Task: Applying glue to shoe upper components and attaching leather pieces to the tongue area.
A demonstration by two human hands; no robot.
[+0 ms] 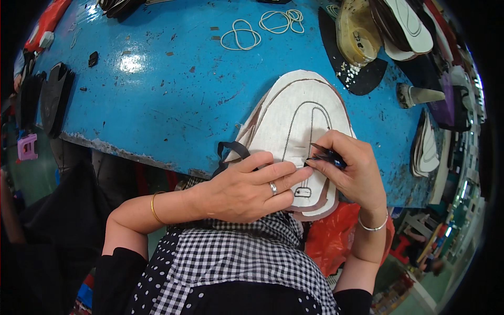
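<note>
A stack of white, sole-shaped fabric pieces [304, 93] with brown layers beneath lies at the table's near edge. Dark zigzag stitching draws a long loop on the top piece, with a small stitched box near its lower end. Across it my left hand [239, 191] lies with fingers stretched out, pressing on the fabric. In my right hand [357, 165] is a pair of dark thread snips [331, 156], blades pointing left near my left fingertips. What the tips touch is partly hidden by my fingers. A black strap [232, 147] loops out beside my left hand.
The blue table [157, 94] carries loose pale elastic bands [240, 35]. At the back right are a yellowed container [362, 39] and more white sole-shaped pieces [409, 23]. A cone [425, 95] lies to the right, dark pieces [56, 97] at left. A red plastic bag [333, 239] hangs below the edge.
</note>
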